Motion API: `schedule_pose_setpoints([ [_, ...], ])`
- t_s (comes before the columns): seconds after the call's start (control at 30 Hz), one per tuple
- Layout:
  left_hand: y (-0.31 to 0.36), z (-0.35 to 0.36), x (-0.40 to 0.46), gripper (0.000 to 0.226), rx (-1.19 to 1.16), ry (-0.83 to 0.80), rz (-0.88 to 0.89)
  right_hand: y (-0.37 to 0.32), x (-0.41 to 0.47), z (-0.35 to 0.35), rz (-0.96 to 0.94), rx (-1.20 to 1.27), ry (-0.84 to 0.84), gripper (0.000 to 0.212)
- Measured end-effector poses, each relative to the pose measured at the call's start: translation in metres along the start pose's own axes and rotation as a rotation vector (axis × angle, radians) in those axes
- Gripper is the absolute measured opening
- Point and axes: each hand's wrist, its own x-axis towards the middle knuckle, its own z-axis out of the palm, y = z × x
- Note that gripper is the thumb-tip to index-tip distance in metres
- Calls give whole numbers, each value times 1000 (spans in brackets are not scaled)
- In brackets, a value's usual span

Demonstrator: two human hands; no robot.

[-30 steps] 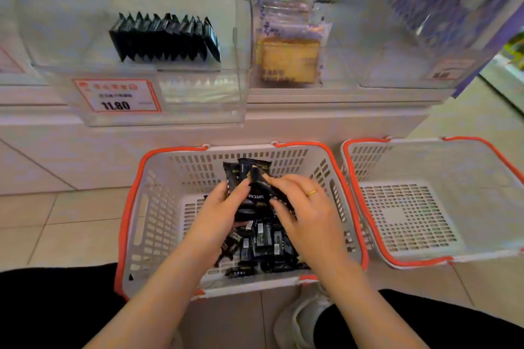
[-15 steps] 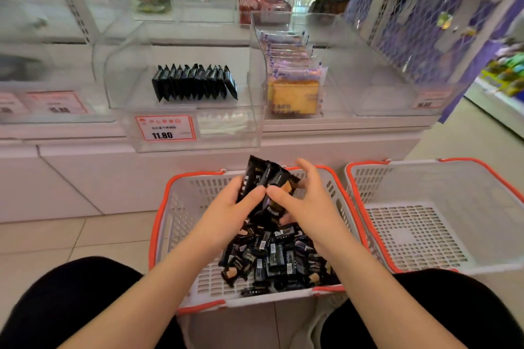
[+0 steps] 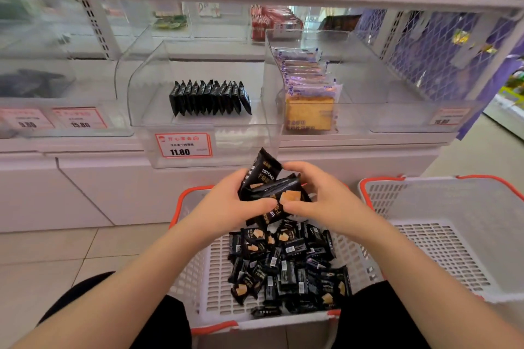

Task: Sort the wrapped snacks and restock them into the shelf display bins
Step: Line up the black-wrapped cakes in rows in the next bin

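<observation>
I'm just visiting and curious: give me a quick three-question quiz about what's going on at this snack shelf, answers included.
1. True or false: the basket on the right holds snacks.
2. The black packets in both hands match the row in which bin? A) the bin tagged 11.80 B) the bin of yellow cakes
3. What price shows on the tag below the standing black packets?

Key: 1 false; 2 A; 3 11.80. The left hand and right hand share the bundle.
</observation>
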Motion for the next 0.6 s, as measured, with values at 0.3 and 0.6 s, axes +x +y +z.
schedule_pose_setpoints([
  [0.3,-4,-19,19,26,-375,230,-172,13,17,-10,143,143,119,16],
  [0.6,-4,24,11,23,-778,157,-279,7,25,48,132,667,273,12],
])
